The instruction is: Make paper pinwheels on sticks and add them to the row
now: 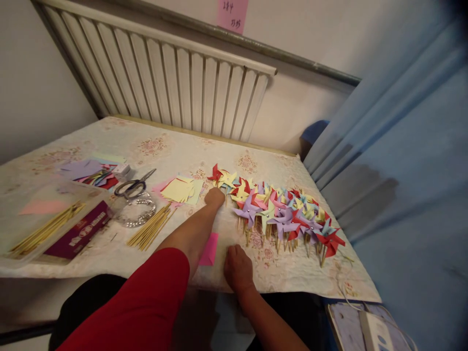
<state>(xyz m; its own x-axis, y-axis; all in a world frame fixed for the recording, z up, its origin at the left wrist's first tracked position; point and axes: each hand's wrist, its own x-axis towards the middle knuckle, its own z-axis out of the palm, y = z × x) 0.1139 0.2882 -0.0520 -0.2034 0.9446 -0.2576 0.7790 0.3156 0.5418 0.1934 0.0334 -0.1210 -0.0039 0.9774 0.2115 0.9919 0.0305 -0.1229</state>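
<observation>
My left hand (pixel 215 197) reaches to the left end of a group of paper pinwheels. It is closed at the stick of a red pinwheel (pixel 215 174), whose head shows just above it; the fingertips are hidden. Right beside that hand is a yellow pinwheel (pixel 228 179) on its stick. Near the table's front edge rests my right hand (pixel 238 268), fingers curled in, with nothing seen in it. Between my left forearm and right hand lies a bright pink paper (pixel 209 249). Several finished pinwheels (pixel 285 219) in mixed colours lie massed to the right.
Left of my forearm are bamboo sticks (pixel 151 229), stacked paper squares (pixel 181 189), a clear dish of pins (pixel 136 212) and scissors (pixel 133 186). A plastic box (pixel 22 256) with sticks stands far left. A blue curtain (pixel 402 146) borders the right; a radiator (pixel 164 73) is behind the table.
</observation>
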